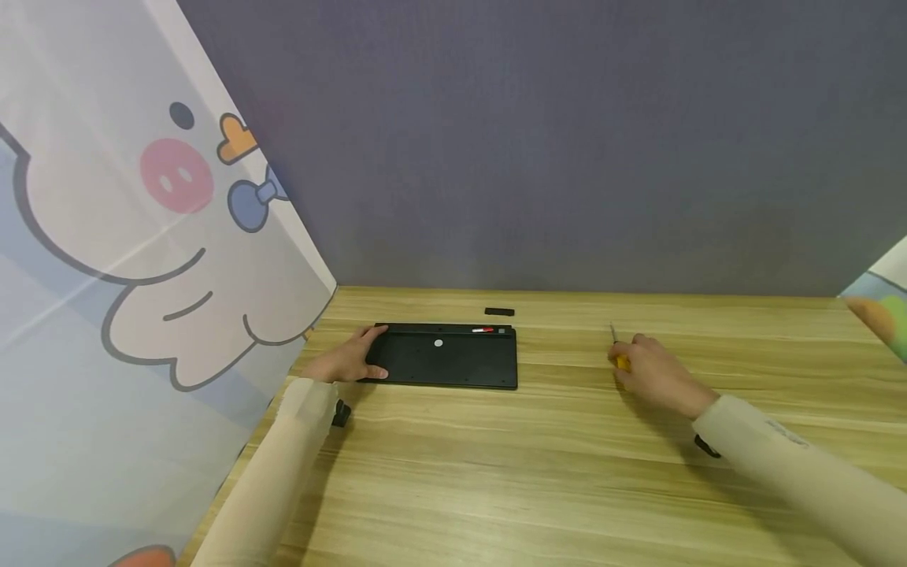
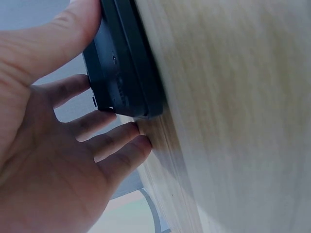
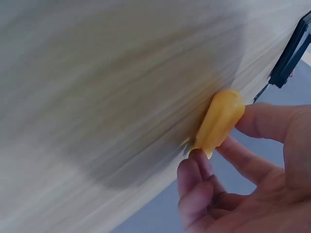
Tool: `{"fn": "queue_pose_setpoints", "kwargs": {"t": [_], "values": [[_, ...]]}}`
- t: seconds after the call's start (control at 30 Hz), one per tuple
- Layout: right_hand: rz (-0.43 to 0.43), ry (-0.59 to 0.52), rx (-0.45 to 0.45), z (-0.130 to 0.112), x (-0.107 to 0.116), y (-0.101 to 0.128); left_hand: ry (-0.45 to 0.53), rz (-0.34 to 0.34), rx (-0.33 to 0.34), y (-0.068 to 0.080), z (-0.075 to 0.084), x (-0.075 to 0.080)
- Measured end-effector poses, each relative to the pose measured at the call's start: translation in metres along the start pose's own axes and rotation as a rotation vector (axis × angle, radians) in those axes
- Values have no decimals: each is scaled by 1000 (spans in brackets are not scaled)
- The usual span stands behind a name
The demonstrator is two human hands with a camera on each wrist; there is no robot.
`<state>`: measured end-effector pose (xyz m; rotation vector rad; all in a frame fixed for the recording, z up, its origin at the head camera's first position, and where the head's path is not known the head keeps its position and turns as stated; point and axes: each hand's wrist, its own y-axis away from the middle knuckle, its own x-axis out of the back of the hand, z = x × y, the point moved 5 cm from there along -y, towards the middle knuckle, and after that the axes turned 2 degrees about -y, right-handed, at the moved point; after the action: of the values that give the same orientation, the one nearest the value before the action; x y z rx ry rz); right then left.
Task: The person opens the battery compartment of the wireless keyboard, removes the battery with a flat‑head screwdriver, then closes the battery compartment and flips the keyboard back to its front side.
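Note:
A black keyboard (image 1: 453, 364) lies underside up on the wooden table, with a small red-and-white stick (image 1: 483, 330) in the strip along its far edge. My left hand (image 1: 347, 358) holds the keyboard's left end, thumb on the near side and fingers toward the far side. In the left wrist view, the fingertips (image 2: 142, 141) touch around the keyboard's corner (image 2: 126, 73). Well to the right of the keyboard, my right hand (image 1: 655, 374) grips a screwdriver by its yellow handle (image 3: 221, 121). The screwdriver's metal shaft (image 1: 613, 332) points away from me.
A small black rectangular cover (image 1: 499, 312) lies behind the keyboard. A grey panel (image 1: 538, 157) rises along the table's (image 1: 496, 472) back edge. On the left hangs a cloth (image 1: 177, 276) printed with a cartoon figure.

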<state>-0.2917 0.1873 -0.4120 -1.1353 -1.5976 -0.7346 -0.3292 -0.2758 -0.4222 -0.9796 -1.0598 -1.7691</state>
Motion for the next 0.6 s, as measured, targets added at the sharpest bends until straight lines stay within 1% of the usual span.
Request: {"fn": "queue_pose_setpoints", "kwargs": {"t": [0.27, 0.4, 0.5, 0.6], "values": [[-41, 79, -49, 16, 12, 9, 9, -2, 3, 0, -2, -1], [-59, 77, -63, 21, 16, 12, 8, 0, 5, 2, -1, 0], [-55, 73, -63, 21, 18, 14, 10, -1, 8, 2, 0, 0], [-25, 90, -52, 20, 19, 14, 10, -1, 12, 2, 0, 0]]}}
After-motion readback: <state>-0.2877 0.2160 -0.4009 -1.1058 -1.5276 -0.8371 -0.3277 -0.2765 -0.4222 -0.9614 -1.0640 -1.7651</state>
